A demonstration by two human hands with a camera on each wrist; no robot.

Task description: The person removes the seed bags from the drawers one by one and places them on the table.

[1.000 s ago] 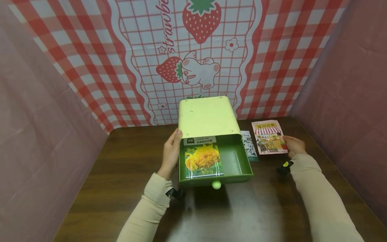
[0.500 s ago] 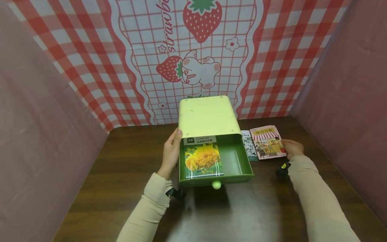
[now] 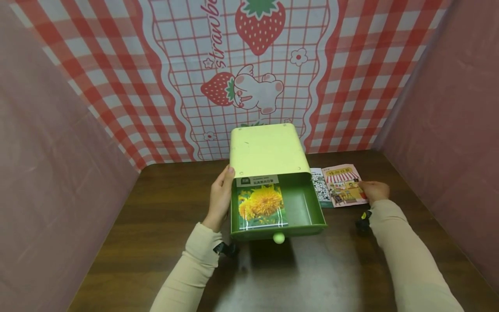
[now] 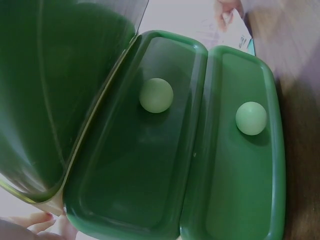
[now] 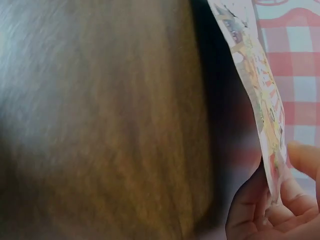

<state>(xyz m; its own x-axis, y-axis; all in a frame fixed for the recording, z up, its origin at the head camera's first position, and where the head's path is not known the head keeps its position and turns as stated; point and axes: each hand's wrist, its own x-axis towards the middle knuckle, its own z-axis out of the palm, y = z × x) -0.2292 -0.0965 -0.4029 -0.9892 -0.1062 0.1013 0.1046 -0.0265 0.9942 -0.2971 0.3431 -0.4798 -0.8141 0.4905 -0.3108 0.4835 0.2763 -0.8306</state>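
A light-green mini drawer cabinet [image 3: 269,149] stands mid-table with its top drawer [image 3: 302,207] pulled out. Inside that drawer, a seed packet picturing yellow flowers [image 3: 262,204] lies at the left. My left hand [image 3: 221,199] holds the cabinet's left side, the thumb near its top front corner; its other fingers are mostly hidden in the head view. To the right, my right hand [image 3: 375,191] pinches the right edge of a pink seed packet with a striped awning [image 3: 345,186]. Behind its left edge shows a packet of white flowers [image 3: 321,187], partly covered.
Two closed drawers with round knobs, an upper one [image 4: 156,95] and a lower one [image 4: 251,118], sit under the open drawer. The dark wooden table [image 3: 163,208] is bounded by a red checked cloth [image 3: 128,65] behind and pink cloth walls at both sides.
My right hand has moved slightly left and toward me with the pink packet, which now overlaps the white-flower packet's edge. The left hand, cabinet and open drawer have stayed still.
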